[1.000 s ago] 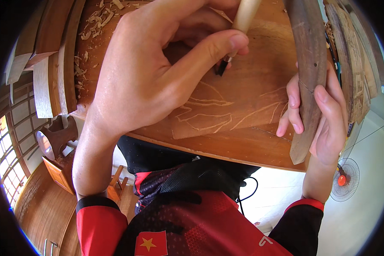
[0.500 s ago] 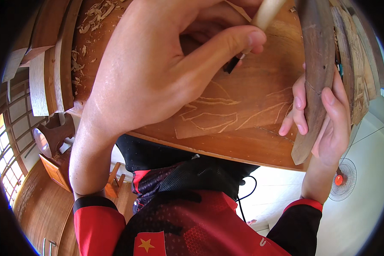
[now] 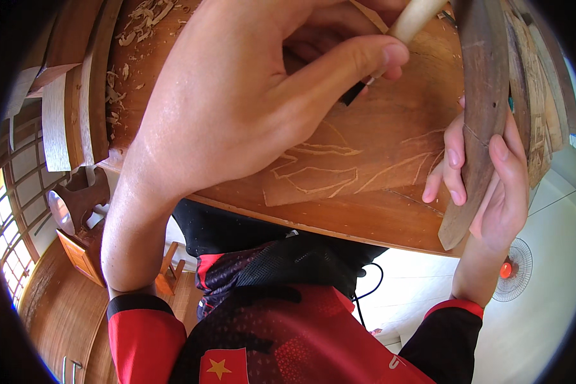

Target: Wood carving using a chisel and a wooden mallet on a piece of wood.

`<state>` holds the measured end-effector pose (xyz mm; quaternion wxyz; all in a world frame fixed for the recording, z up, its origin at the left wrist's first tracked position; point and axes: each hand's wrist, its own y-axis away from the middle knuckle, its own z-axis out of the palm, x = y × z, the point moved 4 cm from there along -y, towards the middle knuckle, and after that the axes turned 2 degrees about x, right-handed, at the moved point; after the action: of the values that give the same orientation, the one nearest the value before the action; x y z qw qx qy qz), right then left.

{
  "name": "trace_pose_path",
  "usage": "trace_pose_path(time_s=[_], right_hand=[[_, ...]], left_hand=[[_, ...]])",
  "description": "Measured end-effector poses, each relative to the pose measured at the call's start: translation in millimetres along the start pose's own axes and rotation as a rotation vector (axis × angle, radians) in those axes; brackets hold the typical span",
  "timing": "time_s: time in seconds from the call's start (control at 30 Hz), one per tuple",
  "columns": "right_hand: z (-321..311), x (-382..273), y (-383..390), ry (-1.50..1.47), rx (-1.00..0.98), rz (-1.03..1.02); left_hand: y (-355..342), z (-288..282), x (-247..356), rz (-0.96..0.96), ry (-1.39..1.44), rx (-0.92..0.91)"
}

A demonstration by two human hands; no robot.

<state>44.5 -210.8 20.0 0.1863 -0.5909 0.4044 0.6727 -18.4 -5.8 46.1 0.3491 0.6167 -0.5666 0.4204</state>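
My left hand point(image 3: 249, 109) fills the middle of the view and grips a chisel with a pale wooden handle point(image 3: 411, 19). Its dark blade tip point(image 3: 352, 96) rests on a brown wooden panel point(image 3: 365, 205) just below my thumb. Carved outline grooves point(image 3: 313, 169) run across the panel under the hand. At the right my right hand point(image 3: 493, 192) is wrapped around a long dark wooden mallet point(image 3: 483, 89), held upright beside the panel's right side, apart from the chisel.
Wood shavings point(image 3: 128, 38) lie on the panel's upper left. Curved wooden pieces point(image 3: 64, 121) sit at the left and more carved boards point(image 3: 537, 96) at the right. Below are a small wooden stool point(image 3: 166, 275), a white tiled floor and a floor fan point(image 3: 512, 278).
My left hand and the chisel have shifted up and to the right along the panel. My right hand has lifted the mallet slightly higher.
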Motion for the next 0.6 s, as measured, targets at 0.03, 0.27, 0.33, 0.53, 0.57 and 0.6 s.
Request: trace_pose_path(time_s=[0.03,0.27,0.33,0.53,0.57,0.6], right_hand=[[-0.6,0.3,-0.3,0.000,0.000,0.000],[-4.0,-2.6,0.6,-0.021,-0.047,-0.033],[-15.9,-9.4,1.9,-0.033,-0.046,-0.053],[-42.6,-36.1,-5.9,-0.042,-0.243,-0.197],[-44.1,-34.7,-5.1,0.001,-0.244,-0.197],[-46.5,-34.1,-4.1,0.006,-0.241,-0.192]], left_hand=[[-0.5,0.4,0.8,0.000,-0.041,0.004],[7.0,1.7,-33.3,0.239,0.214,0.064],[4.6,2.4,-35.6,0.181,0.300,0.022],[7.6,-3.0,-24.7,0.283,0.147,0.049],[5.7,-2.3,-20.4,0.286,0.158,0.046],[3.9,-1.3,-12.9,0.218,0.073,0.023]])
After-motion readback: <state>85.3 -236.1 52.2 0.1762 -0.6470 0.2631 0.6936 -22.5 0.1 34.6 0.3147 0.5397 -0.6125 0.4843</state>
